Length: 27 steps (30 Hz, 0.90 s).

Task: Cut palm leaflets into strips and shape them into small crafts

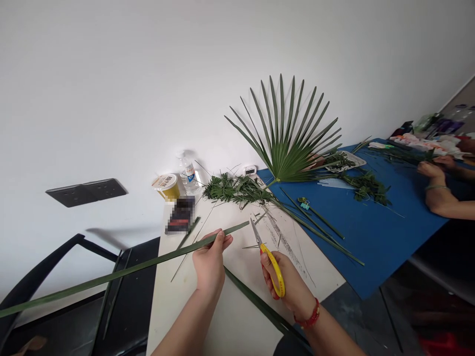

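The left hand (210,262) closes firmly around a long palm strip (111,275), whose tip points toward the scissors (272,272). The right hand (287,279) grips these, blades nearly shut and clear of the strip. Past the table's (178,316) far end lies a heap of cut leaflets (237,190); a whole fan frond (285,133) rises behind it, its stem at the blue mat's (356,232) corner.

We log, from the palm frond (284,133): water bottle (188,173) left, binder clip (304,203) just before, scissors (275,271) farther before, leaf clippings (365,187) right.
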Available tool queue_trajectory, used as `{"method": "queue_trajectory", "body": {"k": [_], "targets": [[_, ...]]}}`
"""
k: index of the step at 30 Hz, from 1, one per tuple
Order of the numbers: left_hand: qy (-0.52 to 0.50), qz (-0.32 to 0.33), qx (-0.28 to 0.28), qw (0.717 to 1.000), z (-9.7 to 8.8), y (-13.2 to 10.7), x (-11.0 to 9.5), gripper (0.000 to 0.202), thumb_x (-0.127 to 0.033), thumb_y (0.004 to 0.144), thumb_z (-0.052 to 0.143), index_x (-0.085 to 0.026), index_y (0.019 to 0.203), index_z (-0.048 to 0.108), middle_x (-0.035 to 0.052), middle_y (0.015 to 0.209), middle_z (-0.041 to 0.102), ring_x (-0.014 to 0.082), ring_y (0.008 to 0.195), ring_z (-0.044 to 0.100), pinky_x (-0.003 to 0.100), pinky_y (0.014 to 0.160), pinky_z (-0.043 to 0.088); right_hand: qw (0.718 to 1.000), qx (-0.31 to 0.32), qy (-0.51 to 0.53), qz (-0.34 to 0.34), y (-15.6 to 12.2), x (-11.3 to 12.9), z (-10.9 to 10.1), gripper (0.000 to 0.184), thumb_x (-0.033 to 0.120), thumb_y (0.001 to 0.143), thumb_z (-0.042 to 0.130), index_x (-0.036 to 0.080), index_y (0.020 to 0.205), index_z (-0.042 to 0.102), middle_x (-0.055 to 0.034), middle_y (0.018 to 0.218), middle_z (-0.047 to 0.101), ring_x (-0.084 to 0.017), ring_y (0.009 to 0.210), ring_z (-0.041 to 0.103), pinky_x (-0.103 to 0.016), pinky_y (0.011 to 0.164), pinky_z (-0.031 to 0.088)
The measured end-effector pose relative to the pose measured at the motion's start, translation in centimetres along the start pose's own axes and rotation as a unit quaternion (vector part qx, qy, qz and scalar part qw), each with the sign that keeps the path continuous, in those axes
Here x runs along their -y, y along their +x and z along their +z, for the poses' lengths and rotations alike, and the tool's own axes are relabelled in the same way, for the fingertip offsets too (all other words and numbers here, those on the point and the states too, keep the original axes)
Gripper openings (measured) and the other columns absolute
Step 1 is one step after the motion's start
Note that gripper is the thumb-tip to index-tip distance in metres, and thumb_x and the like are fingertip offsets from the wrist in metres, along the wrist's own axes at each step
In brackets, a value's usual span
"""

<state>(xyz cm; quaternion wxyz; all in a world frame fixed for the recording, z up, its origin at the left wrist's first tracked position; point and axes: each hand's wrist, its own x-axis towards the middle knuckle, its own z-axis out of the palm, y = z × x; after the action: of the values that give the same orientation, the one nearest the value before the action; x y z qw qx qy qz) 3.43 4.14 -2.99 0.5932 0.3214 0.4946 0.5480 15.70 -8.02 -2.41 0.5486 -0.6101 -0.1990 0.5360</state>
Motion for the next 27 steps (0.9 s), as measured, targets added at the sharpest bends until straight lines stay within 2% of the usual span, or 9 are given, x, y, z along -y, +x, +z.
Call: {"method": "queue_trajectory", "body": {"k": [4, 8, 11, 16, 19, 22, 27], "targets": [[-0.022, 0.003, -0.012, 1.000, -0.3, -0.1, -0.7, 0.024, -0.024, 0.072, 0.083, -0.010, 0.089, 0.073, 0.0038, 0.076, 0.072, 0.0185, 0.071, 0.074, 0.042, 0.088, 0.062, 1.000, -0.008, 0.025, -0.001, -0.1, 0.2, 0.0, 0.056, 0.071, 0.071, 0.071, 0.022, 0.069, 0.045, 0.0081, 0.047, 0.047, -0.006, 0.034, 0.037, -0.018, 0.032, 0.025], [-0.058, -0.026, 0.012, 0.998, -0.2, -1.5, -1.4, 0.022, -0.022, 0.070, 0.083, -0.010, 0.084, 0.073, 0.0028, 0.074, 0.071, 0.0147, 0.065, 0.071, 0.036, 0.080, 0.064, 0.990, -0.060, 0.094, -0.082, 0.3, 1.7, 1.3, 0.052, 0.049, 0.062, 0.088, 0.022, 0.080, 0.048, 0.0045, 0.062, 0.062, -0.007, 0.042, 0.046, -0.019, 0.038, 0.035], [-0.070, -0.035, 0.043, 0.996, 0.0, -2.8, -1.6, 0.025, -0.024, 0.067, 0.086, -0.010, 0.084, 0.074, 0.0026, 0.073, 0.071, 0.0144, 0.064, 0.070, 0.032, 0.073, 0.064, 0.977, -0.069, 0.140, -0.148, 1.2, 3.0, 2.8, 0.048, 0.041, 0.064, 0.088, 0.022, 0.083, 0.048, 0.0015, 0.071, 0.066, -0.008, 0.047, 0.051, -0.021, 0.043, 0.040], [-0.060, -0.034, 0.085, 0.994, -0.4, -4.0, -1.8, 0.031, -0.030, 0.065, 0.087, -0.011, 0.087, 0.075, 0.0031, 0.072, 0.072, 0.0167, 0.065, 0.072, 0.034, 0.072, 0.064, 0.966, -0.092, 0.179, -0.161, 2.8, 3.4, 4.2, 0.049, 0.036, 0.065, 0.087, 0.024, 0.085, 0.044, 0.0052, 0.062, 0.063, -0.010, 0.046, 0.055, -0.022, 0.044, 0.041], [-0.064, -0.043, 0.095, 0.992, -1.4, -3.9, -2.2, 0.030, -0.030, 0.066, 0.087, -0.011, 0.087, 0.076, 0.0040, 0.075, 0.074, 0.0183, 0.067, 0.073, 0.034, 0.072, 0.064, 0.964, -0.108, 0.177, -0.169, 3.2, 2.9, 3.7, 0.051, 0.033, 0.064, 0.088, 0.025, 0.088, 0.044, 0.0069, 0.064, 0.064, -0.010, 0.050, 0.058, -0.022, 0.048, 0.045], [-0.067, -0.049, 0.078, 0.993, -3.2, -3.3, -2.9, 0.028, -0.028, 0.065, 0.088, -0.012, 0.084, 0.077, 0.0051, 0.080, 0.075, 0.0187, 0.066, 0.074, 0.035, 0.072, 0.065, 0.961, -0.118, 0.170, -0.181, 3.2, 2.6, 2.3, 0.051, 0.030, 0.064, 0.089, 0.025, 0.090, 0.045, 0.0064, 0.072, 0.066, -0.011, 0.056, 0.062, -0.024, 0.054, 0.049], [-0.033, -0.069, 0.076, 0.994, -6.3, -2.7, -3.2, 0.031, -0.026, 0.060, 0.090, -0.010, 0.084, 0.077, 0.0072, 0.071, 0.076, 0.0203, 0.065, 0.074, 0.034, 0.070, 0.065, 0.962, -0.134, 0.150, -0.184, 3.3, 2.2, 0.3, 0.055, 0.033, 0.062, 0.091, 0.025, 0.088, 0.044, 0.0075, 0.069, 0.063, -0.011, 0.055, 0.060, -0.022, 0.049, 0.045]]}}
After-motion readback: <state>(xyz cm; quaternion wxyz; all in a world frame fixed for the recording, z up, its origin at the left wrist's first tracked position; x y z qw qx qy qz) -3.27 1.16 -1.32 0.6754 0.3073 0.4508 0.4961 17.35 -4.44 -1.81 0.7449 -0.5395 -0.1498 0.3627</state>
